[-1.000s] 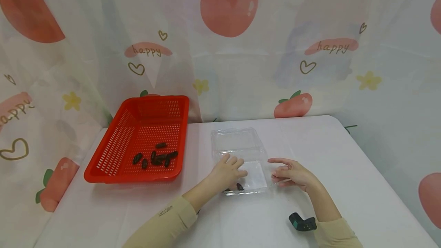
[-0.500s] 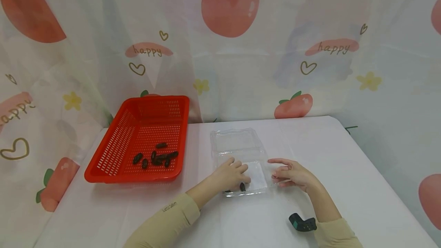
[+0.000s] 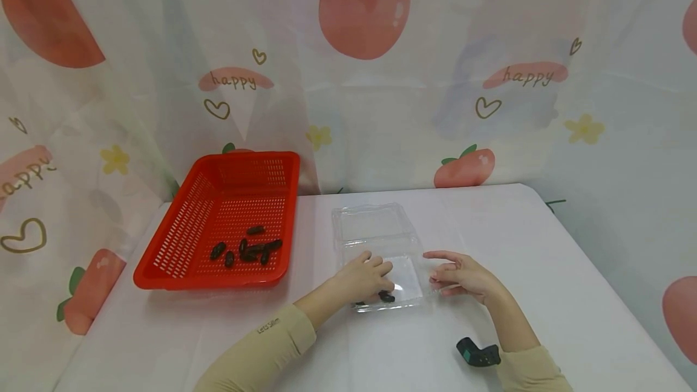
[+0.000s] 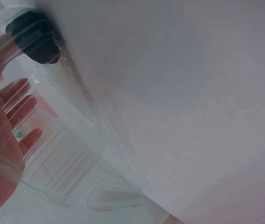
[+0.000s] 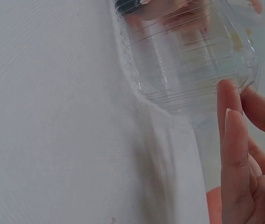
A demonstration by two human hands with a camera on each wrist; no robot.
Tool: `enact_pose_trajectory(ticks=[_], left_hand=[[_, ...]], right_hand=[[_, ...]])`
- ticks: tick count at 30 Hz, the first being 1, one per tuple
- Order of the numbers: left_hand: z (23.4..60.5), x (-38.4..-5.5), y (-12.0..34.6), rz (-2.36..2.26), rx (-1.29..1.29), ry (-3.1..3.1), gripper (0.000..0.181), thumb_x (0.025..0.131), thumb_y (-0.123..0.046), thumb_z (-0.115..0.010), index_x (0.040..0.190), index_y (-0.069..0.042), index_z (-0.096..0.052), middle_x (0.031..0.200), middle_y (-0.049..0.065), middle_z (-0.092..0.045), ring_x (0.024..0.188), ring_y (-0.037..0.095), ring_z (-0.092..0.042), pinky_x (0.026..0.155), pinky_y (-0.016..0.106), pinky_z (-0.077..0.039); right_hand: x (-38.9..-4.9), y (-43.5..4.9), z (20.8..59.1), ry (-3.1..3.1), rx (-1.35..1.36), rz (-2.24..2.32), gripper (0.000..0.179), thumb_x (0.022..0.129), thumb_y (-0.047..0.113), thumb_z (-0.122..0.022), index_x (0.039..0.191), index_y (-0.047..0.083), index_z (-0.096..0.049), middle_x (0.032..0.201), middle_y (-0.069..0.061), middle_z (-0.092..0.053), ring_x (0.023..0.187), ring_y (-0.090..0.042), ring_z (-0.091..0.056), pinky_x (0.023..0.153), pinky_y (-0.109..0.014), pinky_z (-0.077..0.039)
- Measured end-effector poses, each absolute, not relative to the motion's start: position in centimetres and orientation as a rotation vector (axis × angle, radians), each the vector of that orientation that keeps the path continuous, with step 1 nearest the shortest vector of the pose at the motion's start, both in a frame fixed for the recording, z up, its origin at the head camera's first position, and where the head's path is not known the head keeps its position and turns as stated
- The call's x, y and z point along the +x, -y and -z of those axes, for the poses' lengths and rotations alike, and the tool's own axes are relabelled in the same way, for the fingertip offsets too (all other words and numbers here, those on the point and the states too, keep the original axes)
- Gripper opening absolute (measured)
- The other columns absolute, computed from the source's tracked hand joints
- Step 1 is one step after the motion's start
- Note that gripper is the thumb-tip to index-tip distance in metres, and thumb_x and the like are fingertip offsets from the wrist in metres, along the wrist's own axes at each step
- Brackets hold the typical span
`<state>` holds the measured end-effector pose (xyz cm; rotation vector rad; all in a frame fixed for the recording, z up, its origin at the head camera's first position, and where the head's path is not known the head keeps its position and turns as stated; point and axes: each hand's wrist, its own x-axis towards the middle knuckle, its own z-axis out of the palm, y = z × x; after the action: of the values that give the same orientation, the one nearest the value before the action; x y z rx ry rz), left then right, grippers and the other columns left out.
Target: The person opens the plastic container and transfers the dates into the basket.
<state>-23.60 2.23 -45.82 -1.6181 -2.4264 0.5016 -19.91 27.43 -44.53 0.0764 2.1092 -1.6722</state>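
Note:
A clear plastic clamshell box (image 3: 409, 280) stands on the white table, its lid (image 3: 373, 222) folded back away from me. My left hand (image 3: 363, 277) reaches into the base from the left. In the left wrist view, its thumb is right at a small dark oval piece (image 4: 33, 38) seen through the plastic wall, while the other fingers extend loosely apart. A dark piece (image 3: 386, 297) shows by the near wall, another (image 3: 360, 303) at the near-left corner, partly hidden. On the right, my right hand (image 3: 463, 274) pinches the box's rim (image 5: 250, 84) between fingertips and thumb.
A red perforated plastic basket (image 3: 251, 169) stands at the back left, several dark oval pieces (image 3: 253, 250) lying in its near right part. Near my right sleeve (image 3: 533, 371) is a black angled object (image 3: 478, 353). A fruit-patterned cloth (image 3: 392, 107) hangs behind the table.
My left hand has moved slightly toward me and lower in the box, its fingers coming together more. The nearby dark piece has shifted right and turned flatter. My right hand stays put.

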Motion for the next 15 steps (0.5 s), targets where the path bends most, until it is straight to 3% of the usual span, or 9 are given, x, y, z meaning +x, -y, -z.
enact_pose_trajectory(ticks=[6,15], left_hand=[[45.52,-23.60,-2.20,-0.476,-1.595,2.462,0.020,0.083,-0.045,-0.058,0.102,-0.040,-0.061,0.100,-0.010,-0.049,0.095,0.009,-0.048,0.087,0.032,-0.036],[45.20,-24.16,-1.99,-0.417,-1.359,2.572,0.026,0.090,-0.045,-0.050,0.114,-0.038,-0.055,0.119,-0.008,-0.049,0.108,0.012,-0.046,0.096,0.035,-0.036]], right_hand=[[-19.93,-27.41,44.59,-2.104,0.084,1.679,0.056,0.086,0.015,-0.062,0.135,0.002,-0.037,0.081,-0.002,-0.067,0.073,-0.014,-0.065,0.061,-0.027,-0.052],[-19.94,-27.37,44.67,-2.118,0.097,1.672,0.056,0.086,0.015,-0.062,0.136,0.002,-0.038,0.082,-0.003,-0.067,0.074,-0.014,-0.065,0.062,-0.027,-0.052]])
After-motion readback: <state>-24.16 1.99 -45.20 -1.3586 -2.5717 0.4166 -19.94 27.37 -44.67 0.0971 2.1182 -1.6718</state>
